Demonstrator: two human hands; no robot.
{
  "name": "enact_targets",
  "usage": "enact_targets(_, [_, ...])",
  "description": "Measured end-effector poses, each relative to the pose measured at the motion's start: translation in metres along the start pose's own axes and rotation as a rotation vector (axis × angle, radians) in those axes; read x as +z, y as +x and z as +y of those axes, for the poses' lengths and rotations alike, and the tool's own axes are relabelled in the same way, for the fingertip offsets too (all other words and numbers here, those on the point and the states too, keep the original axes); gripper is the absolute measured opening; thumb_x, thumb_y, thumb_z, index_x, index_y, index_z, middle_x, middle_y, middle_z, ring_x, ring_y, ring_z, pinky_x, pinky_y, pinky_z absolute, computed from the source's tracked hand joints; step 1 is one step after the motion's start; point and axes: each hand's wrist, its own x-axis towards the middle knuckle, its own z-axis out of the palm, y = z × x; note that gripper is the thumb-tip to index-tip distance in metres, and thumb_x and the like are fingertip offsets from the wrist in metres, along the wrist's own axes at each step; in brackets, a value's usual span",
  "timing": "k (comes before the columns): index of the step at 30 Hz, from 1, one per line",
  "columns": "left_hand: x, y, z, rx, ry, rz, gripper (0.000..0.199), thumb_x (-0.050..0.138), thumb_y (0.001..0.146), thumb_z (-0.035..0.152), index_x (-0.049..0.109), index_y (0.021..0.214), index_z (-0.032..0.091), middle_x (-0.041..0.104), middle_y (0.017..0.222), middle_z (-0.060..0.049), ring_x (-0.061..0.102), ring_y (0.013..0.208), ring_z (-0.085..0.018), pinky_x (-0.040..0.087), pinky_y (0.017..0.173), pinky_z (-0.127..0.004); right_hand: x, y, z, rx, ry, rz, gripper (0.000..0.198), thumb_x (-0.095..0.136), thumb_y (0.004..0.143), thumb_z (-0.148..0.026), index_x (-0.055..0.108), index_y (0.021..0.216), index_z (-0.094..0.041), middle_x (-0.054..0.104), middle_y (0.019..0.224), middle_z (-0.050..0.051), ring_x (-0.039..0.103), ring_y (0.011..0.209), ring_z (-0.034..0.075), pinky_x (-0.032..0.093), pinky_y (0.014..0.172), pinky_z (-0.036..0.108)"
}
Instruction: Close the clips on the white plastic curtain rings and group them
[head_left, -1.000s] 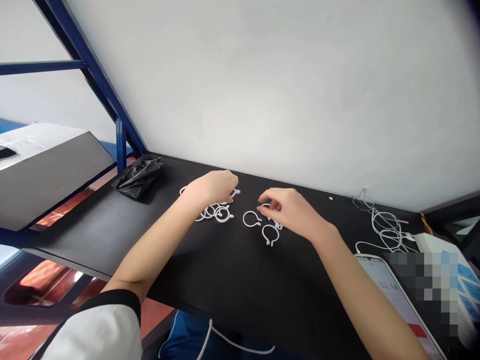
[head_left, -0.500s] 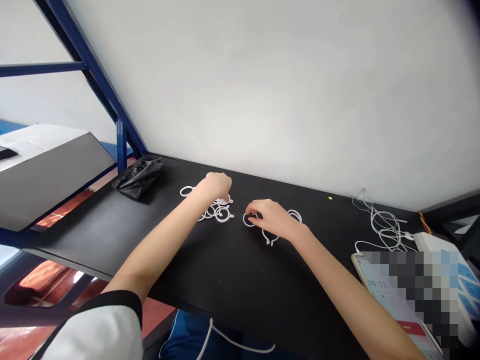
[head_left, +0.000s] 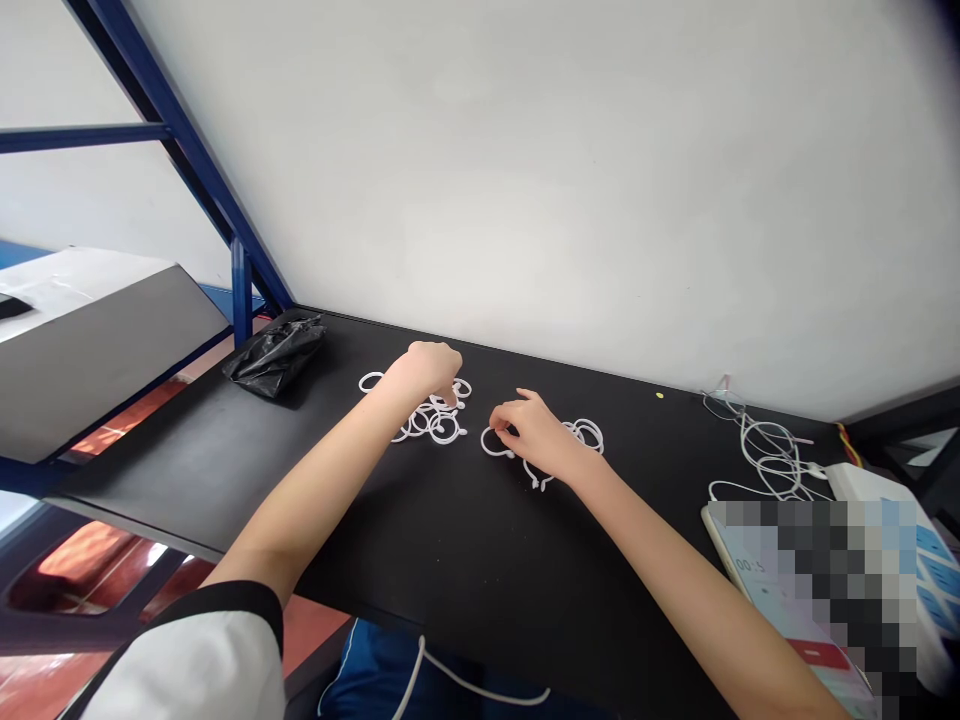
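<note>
My left hand (head_left: pixel 435 372) is closed, fingers curled down over a loose pile of white shower curtain rings (head_left: pixel 444 430). Its fingertips are partly hidden, and one ring (head_left: pixel 469 388) shows just beside them. My right hand (head_left: pixel 529 430) pinches another white curtain ring (head_left: pixel 484 446) between thumb and fingers, close above the black tabletop (head_left: pixel 465 530). That ring has a gap with a small knobbed end. Beneath the right palm lies an open ring (head_left: pixel 527 473) with two knobbed ends. More rings (head_left: pixel 600 436) overlap behind the right wrist.
A crumpled black plastic bag (head_left: pixel 277 355) lies at the table's far left. On the right are a phone (head_left: pixel 720 535), a coiled white cable (head_left: pixel 765 445) and a white power strip (head_left: pixel 855 485). Blue metal framing (head_left: pixel 240 290) rises at the left, and a pale wall stands behind the table.
My right hand has shifted slightly left with its ring, whose gap now shows, and its index finger has lifted. My left hand has barely moved; a ring now shows beside its fingertips.
</note>
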Motion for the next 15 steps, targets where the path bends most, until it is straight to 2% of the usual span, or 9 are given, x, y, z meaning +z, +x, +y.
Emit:
enact_targets(4, [-0.003, -0.007, 0.0, -0.002, -0.018, 0.036, 0.043, 0.072, 0.077, 0.043, 0.071, 0.107, 0.012, 0.07, 0.11, -0.021, 0.068, 0.1, -0.035, 0.052, 0.086, -0.039, 0.002, 0.001, 0.002, 0.032, 0.031, 0.032, 0.02, 0.051, 0.081, 0.002, 0.058, 0.076, -0.017, 0.064, 0.075, -0.001, 0.06, 0.069, 0.013, 0.033, 0.112, 0.047])
enact_targets(8, [-0.006, -0.018, 0.0, 0.008, -0.043, 0.109, 0.042, 0.058, 0.088, 0.046, 0.069, 0.108, 0.01, 0.069, 0.11, -0.021, 0.067, 0.102, -0.034, 0.051, 0.083, -0.038, 0.003, 0.001, 0.005, 0.07, 0.074, 0.073, 0.019, 0.053, 0.079, 0.001, 0.059, 0.075, -0.017, 0.063, 0.078, 0.003, 0.061, 0.073, 0.015, 0.05, 0.083, 0.033])
enact_targets(10, [-0.006, -0.021, -0.002, 0.022, -0.047, 0.141, 0.043, 0.055, 0.089, 0.047, 0.068, 0.106, 0.01, 0.069, 0.106, -0.02, 0.067, 0.098, -0.033, 0.051, 0.079, -0.037, 0.005, 0.001, 0.006, 0.078, 0.096, 0.083, 0.019, 0.053, 0.078, 0.002, 0.059, 0.077, -0.016, 0.063, 0.081, 0.003, 0.061, 0.072, 0.014, 0.05, 0.071, 0.027])
enact_targets(12, [-0.003, -0.02, -0.004, 0.058, -0.047, 0.177, 0.041, 0.055, 0.089, 0.047, 0.067, 0.106, 0.011, 0.069, 0.102, -0.018, 0.068, 0.091, -0.031, 0.05, 0.074, -0.035, 0.007, 0.001, 0.006, 0.076, 0.107, 0.086, 0.021, 0.052, 0.076, 0.003, 0.059, 0.076, -0.016, 0.062, 0.081, 0.002, 0.06, 0.071, 0.013, 0.048, 0.068, 0.025])
enact_targets(15, [0.002, -0.015, -0.005, 0.217, -0.116, 0.306, 0.041, 0.054, 0.09, 0.044, 0.062, 0.116, 0.014, 0.07, 0.102, -0.014, 0.067, 0.086, -0.026, 0.048, 0.069, -0.031, 0.012, 0.001, 0.005, 0.061, 0.109, 0.084, 0.023, 0.052, 0.074, 0.005, 0.059, 0.072, -0.016, 0.059, 0.077, 0.001, 0.058, 0.069, 0.013, 0.046, 0.066, 0.025])
